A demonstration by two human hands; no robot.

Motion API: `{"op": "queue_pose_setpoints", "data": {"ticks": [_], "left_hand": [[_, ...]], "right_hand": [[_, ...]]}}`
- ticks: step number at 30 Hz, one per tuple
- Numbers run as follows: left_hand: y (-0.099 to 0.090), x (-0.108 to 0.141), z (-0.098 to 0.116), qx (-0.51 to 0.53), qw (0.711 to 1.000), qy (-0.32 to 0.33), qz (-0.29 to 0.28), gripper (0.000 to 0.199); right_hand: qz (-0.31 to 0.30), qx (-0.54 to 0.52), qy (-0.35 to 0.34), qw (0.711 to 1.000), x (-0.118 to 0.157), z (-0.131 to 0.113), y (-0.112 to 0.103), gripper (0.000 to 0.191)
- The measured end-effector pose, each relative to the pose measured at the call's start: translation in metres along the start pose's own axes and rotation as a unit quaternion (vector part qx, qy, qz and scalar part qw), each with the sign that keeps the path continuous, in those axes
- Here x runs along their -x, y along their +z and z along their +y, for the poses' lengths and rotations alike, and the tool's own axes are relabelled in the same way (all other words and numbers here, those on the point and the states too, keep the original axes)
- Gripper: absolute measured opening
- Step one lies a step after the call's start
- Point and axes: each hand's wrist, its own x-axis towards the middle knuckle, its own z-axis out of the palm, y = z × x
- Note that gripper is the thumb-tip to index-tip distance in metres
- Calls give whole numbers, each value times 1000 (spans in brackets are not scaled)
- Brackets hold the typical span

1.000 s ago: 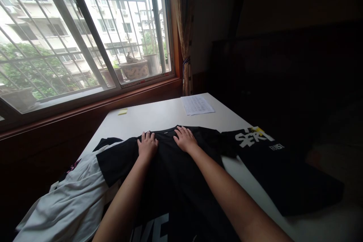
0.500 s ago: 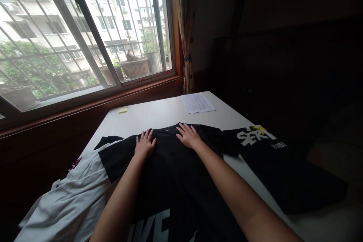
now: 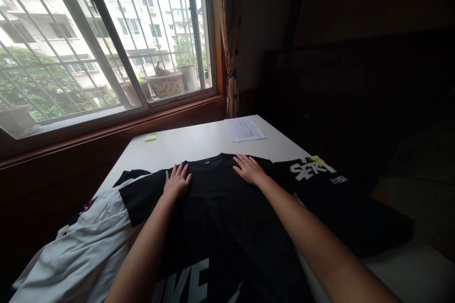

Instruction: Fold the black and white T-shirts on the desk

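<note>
A black T-shirt [image 3: 216,208] with large pale letters near its lower part lies spread on the white table [image 3: 177,141], its collar toward the far side. My left hand [image 3: 177,181] rests flat on the shirt just left of the collar, fingers spread. To the right of the collar, my right hand [image 3: 249,169] lies on the shoulder area, its fingers stretched out. Neither hand grips the cloth. The near end of the shirt runs out of view.
White clothing [image 3: 81,241] lies at the left, and a dark garment with white and yellow print [image 3: 351,208] at the right. Printed papers [image 3: 245,129] and a yellow note [image 3: 150,137] lie toward the table's far edge, below the window.
My right hand has slid right, away from the collar, along the shoulder. My left hand stays beside the collar. The whole view has shifted slightly.
</note>
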Motion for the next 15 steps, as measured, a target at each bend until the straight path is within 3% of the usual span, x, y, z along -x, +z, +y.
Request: {"op": "queue_pose_setpoints", "data": {"ticks": [6, 12, 15], "left_hand": [[0, 1, -5, -1, 1000, 14, 3, 64], [-1, 0, -5, -4, 1000, 10, -4, 65], [-1, 0, -4, -5, 1000, 9, -9, 66]], "right_hand": [[35, 45, 74, 996, 19, 32, -8, 61], [112, 127, 170, 971, 41, 59, -35, 38], [107, 93, 213, 967, 50, 74, -48, 39]]}}
